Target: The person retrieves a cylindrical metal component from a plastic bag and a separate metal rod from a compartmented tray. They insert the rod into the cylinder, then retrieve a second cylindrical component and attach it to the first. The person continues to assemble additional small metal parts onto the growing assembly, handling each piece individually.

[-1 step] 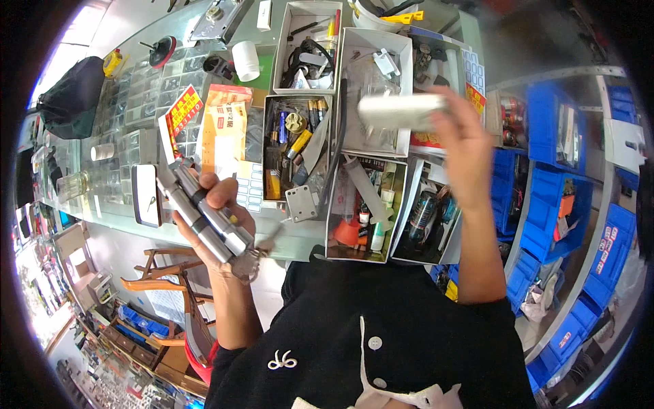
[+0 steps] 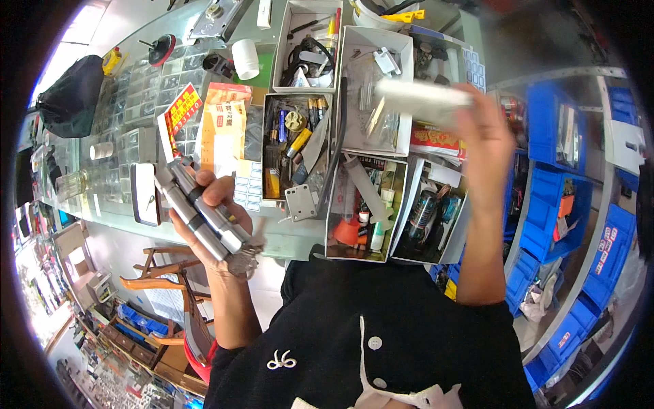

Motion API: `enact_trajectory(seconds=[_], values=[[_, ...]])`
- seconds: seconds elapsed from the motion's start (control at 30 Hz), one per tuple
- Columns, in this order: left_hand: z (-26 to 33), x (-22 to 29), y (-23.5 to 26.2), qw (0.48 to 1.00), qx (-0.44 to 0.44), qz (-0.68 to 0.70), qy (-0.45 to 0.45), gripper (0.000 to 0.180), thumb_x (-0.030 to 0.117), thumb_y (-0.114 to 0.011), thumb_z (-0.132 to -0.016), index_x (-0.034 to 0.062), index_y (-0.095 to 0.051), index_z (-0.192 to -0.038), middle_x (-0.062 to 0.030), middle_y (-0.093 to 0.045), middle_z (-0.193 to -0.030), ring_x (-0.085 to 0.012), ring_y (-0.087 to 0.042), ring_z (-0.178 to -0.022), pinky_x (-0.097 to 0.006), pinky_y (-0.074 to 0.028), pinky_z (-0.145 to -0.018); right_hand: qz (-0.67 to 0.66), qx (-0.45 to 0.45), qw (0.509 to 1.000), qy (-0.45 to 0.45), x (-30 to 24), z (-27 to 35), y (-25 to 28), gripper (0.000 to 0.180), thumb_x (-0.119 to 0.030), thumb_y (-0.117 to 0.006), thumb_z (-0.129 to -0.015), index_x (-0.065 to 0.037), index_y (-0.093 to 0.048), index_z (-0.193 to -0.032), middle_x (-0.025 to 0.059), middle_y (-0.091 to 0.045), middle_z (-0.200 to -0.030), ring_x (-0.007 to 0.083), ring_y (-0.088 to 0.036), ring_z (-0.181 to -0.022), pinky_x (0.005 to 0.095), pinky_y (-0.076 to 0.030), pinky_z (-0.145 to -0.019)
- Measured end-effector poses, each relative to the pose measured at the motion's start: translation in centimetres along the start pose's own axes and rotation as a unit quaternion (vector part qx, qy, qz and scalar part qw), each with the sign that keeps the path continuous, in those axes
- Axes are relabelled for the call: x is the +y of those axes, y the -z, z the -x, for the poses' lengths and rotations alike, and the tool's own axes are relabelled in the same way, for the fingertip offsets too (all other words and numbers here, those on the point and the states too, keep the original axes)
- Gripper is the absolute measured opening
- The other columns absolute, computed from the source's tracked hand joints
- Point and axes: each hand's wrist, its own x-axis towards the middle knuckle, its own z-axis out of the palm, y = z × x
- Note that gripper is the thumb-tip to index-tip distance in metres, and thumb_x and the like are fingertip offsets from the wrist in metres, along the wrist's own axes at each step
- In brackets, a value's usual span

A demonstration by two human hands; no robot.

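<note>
My left hand is closed around a pair of silver metal cylinders with dark bands, lying side by side and tilted. A bunch of keys dangles at their lower end, partly blurred. My right hand grips one end of a long white box, smeared by motion. The white box hangs above an open white carton holding clear plastic bags and small parts. Below my left hand, the glass table's front edge shows.
Several open boxes stand together: one with batteries and tools, one with tubes and bottles. A phone, a yellow envelope and a white bottle lie on the glass. Blue bins line the right shelf; a wooden chair stands lower left.
My right hand has moved to the right with the white box, uncovering more of the carton beneath. The keys have swung in closer below the cylinders; my left hand has barely moved.
</note>
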Motion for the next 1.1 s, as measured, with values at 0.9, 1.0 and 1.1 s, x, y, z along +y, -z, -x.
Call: enact_trajectory(seconds=[0.9, 1.0, 1.1], values=[[0.1, 1.8, 1.7, 0.973, 0.167, -0.087, -0.130, 0.050, 0.024, -0.063, -0.075, 0.0011, -0.041, -0.114, -0.0027, -0.046, -0.083, -0.0035, -0.043, -0.044, -0.018, -0.040, -0.033, 0.278, -0.127, 0.905, 0.297, 1.4, 3.8, -3.3, 0.033, -0.011, -0.069, -0.066, -0.007, -0.060, -0.098, 0.0080, -0.062, -0.092, 0.0219, -0.061, -0.069, 0.0310, -0.048, -0.063], [-0.2, 1.7, 1.6, 0.994, 0.067, -0.082, -0.029, 0.051, 0.023, -0.064, -0.074, 0.0017, -0.041, -0.114, -0.0026, -0.046, -0.084, -0.0049, -0.046, -0.047, -0.020, -0.046, -0.038, 0.238, -0.027, 0.935, 0.261, 1.2, 1.1, -1.2, 0.032, -0.017, -0.066, -0.070, -0.010, -0.059, -0.101, 0.0095, -0.060, -0.095, 0.0222, -0.058, -0.073, 0.0314, -0.047, -0.066], [-0.3, 1.4, 1.4, 0.989, 0.081, -0.118, -0.044, 0.051, 0.026, -0.064, -0.074, 0.0022, -0.040, -0.113, -0.0030, -0.046, -0.084, -0.0054, -0.046, -0.047, -0.020, -0.048, -0.040, 0.338, 0.004, 0.926, 0.167, 2.4, -3.4, 1.4, 0.031, -0.018, -0.063, -0.073, -0.011, -0.058, -0.102, 0.0092, -0.059, -0.096, 0.0237, -0.053, -0.089, 0.0350, -0.041, -0.079]])
